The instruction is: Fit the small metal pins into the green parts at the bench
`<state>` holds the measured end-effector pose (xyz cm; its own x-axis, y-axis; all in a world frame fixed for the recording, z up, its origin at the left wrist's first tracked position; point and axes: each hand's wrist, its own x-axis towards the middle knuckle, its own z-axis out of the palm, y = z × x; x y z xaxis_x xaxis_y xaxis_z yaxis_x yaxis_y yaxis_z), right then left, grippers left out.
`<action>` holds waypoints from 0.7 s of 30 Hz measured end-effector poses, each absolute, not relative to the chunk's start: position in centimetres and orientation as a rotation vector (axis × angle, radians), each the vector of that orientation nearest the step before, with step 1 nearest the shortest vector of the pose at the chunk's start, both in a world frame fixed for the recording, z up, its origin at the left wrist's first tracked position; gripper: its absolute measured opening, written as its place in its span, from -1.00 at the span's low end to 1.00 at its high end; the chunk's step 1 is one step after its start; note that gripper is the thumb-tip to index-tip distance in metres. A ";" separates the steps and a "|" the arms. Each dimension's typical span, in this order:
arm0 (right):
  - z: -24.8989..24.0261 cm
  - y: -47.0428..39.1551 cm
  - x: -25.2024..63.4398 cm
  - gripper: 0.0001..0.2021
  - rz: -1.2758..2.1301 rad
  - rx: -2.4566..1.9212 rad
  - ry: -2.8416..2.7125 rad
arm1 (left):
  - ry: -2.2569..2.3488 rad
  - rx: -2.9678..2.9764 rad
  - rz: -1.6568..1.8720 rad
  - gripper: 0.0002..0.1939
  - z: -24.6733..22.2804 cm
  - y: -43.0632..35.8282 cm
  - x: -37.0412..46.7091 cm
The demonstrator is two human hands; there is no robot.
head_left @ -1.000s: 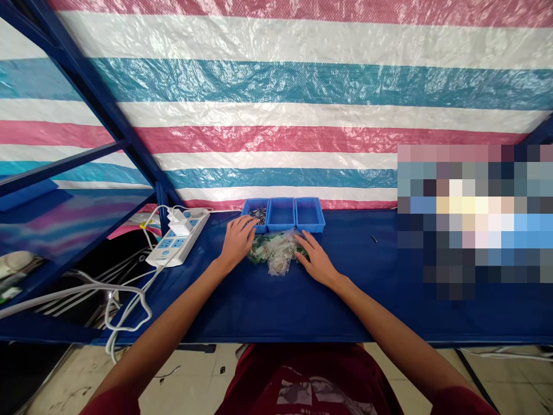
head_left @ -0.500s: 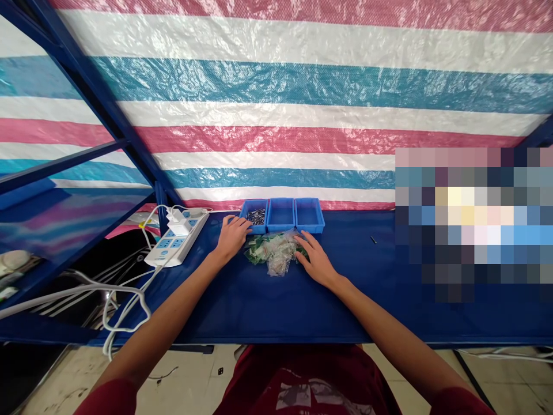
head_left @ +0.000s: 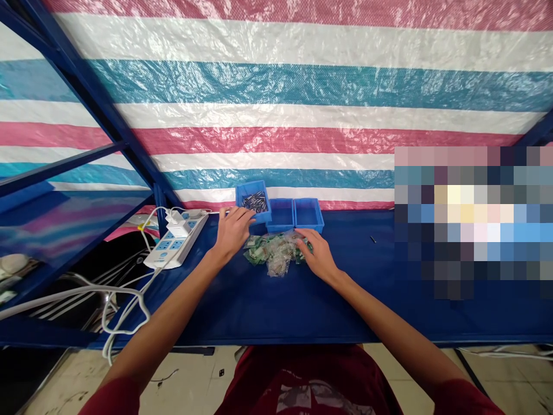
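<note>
No brand, label or writing can be read anywhere: the power strip (head_left: 176, 246) shows only plain blue socket faces, and the print on the dark red shirt (head_left: 309, 386) at the bottom edge is too broken up to make out.

The left hand (head_left: 233, 229) is clamped on the left blue tray (head_left: 253, 203), fingers along its near wall. That tray is tipped up toward the camera and raised off the blue counter (head_left: 276, 300), so the small dark metal pieces (head_left: 254, 202) inside it show. The right hand (head_left: 317, 253) lies flat with fingers spread, gripping nothing, its fingertips touching the right edge of the pile of small clear bags (head_left: 274, 252). The pile sits on the counter between the 2 hands, just in front of the trays. The other 2 blue trays (head_left: 307, 214) stand level, side by side against the striped tarp (head_left: 276, 115).

Compared with 0.5 s ago, the left tray has left the row: then all 3 stood in line on the counter and the left hand only rested at its near corner. The right hand has slid a little up and into the pile. The bags, the power strip with its white plug (head_left: 175, 219) and white cable (head_left: 125, 300), and the small dark bit (head_left: 370, 239) lying alone on the counter to the right are where they were.
</note>
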<state>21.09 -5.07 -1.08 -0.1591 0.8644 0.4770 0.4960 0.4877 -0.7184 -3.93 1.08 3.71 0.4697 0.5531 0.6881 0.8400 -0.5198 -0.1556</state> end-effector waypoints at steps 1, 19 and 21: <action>-0.4 -5.0 20.8 -0.59 0.600 -1.167 -1.754 | -1.131 -2.247 -0.803 -0.87 4.2 0.6 -3.2; 3.1 -2.7 21.0 -0.75 1.459 -1.192 -0.989 | -0.876 -2.409 -0.868 -0.74 3.1 -4.1 3.1; 2.7 -2.2 21.7 -0.74 1.420 -1.168 -1.044 | -0.831 -2.375 -0.963 -0.74 2.6 -4.5 2.3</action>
